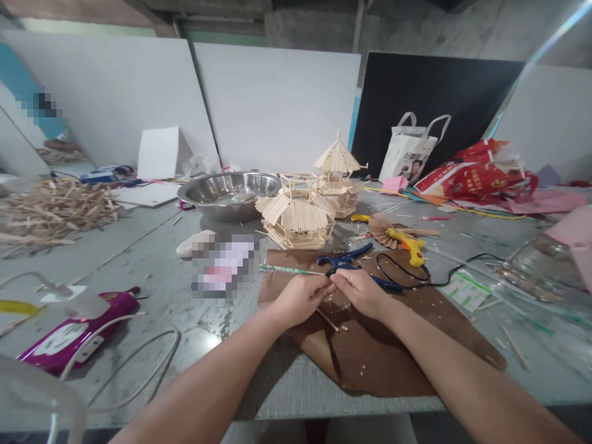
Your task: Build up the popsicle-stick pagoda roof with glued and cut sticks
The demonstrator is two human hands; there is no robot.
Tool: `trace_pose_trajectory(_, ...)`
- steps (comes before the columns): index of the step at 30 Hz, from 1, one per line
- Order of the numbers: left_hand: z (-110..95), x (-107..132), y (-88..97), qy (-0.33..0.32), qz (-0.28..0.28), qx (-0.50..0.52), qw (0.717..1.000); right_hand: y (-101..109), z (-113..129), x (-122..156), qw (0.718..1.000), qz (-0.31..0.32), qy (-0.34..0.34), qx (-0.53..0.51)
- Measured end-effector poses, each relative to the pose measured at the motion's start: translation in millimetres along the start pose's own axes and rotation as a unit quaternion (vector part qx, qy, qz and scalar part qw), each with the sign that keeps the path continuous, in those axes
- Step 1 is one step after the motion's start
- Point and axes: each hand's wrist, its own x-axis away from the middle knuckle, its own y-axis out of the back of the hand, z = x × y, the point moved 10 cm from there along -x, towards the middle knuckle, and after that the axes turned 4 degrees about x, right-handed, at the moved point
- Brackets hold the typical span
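Observation:
My left hand [300, 300] and my right hand [361, 291] meet fingertip to fingertip over a brown paper sheet [383, 357], both pinched on a thin wooden stick [329, 320] that slants down between them. Just beyond the fingers lie blue-handled pliers [348, 259]. A stick-built pavilion model [296, 214] stands behind them, with a taller roofed tower model [337, 172] further back.
A steel bowl [231, 192] sits at centre left, a heap of wooden sticks [50, 209] far left, a purple device [69, 336] with white cable near left. A yellow glue gun [407, 242] with black cord lies right, beside a clear jar [536, 262]. Bags and boards line the back.

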Motion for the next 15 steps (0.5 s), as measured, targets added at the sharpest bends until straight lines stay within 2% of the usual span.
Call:
trace_pose_trajectory(8, -4.3, 0.5, -2.8, 0.012, 0.020, 0.106, 0.994, -2.4, -2.6, 1.9, 0.988, -0.022, -0.036, -0.152)
trace_pose_trajectory(12, -3.0, 0.5, -2.9, 0.042, 0.015, 0.186, 0.981, -9.4, -10.8, 1.8, 0.953, -0.024, -0.073, -0.292)
trace_pose_trajectory(15, 3.3, 0.8, -5.3, 0.084, 0.010, 0.277, 0.957, -12.0, -15.1, 0.5, 0.925, -0.013, -0.093, -0.369)
